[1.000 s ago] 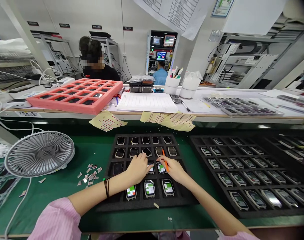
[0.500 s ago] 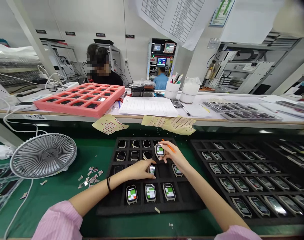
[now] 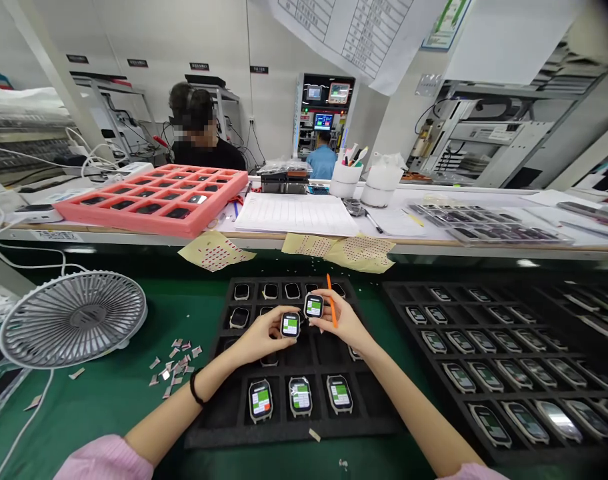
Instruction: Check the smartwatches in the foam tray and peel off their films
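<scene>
Both arms reach inward over the black foam tray (image 3: 219,433). The left hand's (image 3: 258,338) fingers (image 3: 274,328) pinch a smartwatch (image 3: 291,325); the right hand's (image 3: 343,327) fingers (image 3: 324,313) pinch a second smartwatch (image 3: 313,306), an orange pen (image 3: 330,293) upright among them. The hands have drawn closer than before, the watches now just beside each other.

Watches (image 3: 291,325) glossy, glass-faced; tray (image 3: 289,437) matt black foam; bench mat (image 3: 104,407) smooth green rubber
</scene>
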A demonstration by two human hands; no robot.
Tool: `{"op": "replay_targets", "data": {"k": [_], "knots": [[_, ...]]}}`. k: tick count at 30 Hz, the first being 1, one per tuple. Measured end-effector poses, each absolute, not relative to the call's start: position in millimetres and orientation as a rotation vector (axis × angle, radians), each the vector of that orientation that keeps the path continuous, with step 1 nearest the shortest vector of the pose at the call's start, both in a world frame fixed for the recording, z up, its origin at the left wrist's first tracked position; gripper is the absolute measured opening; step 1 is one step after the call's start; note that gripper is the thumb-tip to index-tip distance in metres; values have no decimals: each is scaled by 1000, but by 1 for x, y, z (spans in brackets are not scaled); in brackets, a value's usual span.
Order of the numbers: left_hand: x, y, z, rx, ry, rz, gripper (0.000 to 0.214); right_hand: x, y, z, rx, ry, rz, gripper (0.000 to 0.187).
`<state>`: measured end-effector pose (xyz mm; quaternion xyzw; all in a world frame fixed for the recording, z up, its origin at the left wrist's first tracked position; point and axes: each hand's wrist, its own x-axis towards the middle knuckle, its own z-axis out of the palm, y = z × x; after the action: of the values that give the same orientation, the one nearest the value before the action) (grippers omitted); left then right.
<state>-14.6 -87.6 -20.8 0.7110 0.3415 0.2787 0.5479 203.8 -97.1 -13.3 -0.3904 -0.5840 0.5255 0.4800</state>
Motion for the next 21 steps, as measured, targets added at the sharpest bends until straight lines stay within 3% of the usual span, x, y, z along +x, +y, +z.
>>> {"op": "replay_targets", "data": {"k": [6,21], "knots": [[-12,-90,-20,1625,825,739,60,201,-99,-16,-965,-1443,1293,43],[-11,-92,-19,1576,812,774,44,199,-100,-20,-962,-1448,1321,36]]}}
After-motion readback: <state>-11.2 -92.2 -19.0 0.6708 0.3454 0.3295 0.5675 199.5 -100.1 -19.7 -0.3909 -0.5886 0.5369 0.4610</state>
